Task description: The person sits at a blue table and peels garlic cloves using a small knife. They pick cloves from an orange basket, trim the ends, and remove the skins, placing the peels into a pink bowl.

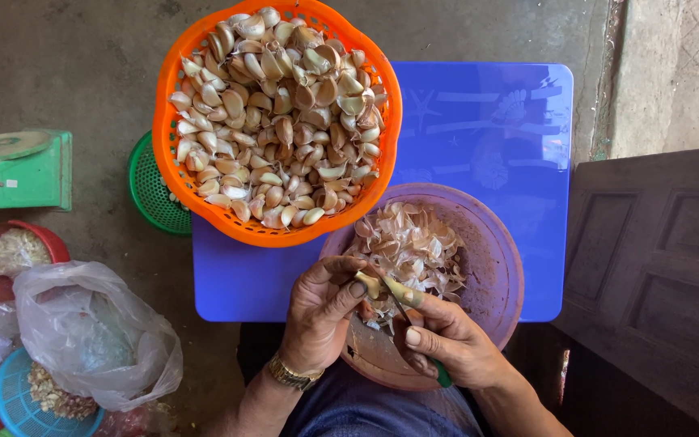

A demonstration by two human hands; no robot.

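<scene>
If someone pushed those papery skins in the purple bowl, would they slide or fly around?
The garlic skins look thin and curled, so probably light and easily scattered. Loosely heaped, they would likely crumple, not roll. The purple bowl walls should contain them.

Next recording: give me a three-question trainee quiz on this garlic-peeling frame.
1. True or false: the orange basket holds unpeeled garlic cloves.
2. What lies in the purple bowl? A) water B) garlic skins C) rice
3. Which hand holds the knife with the green handle?

Key: 1 true. 2 B. 3 the right hand; the left hand holds a clove.
</scene>
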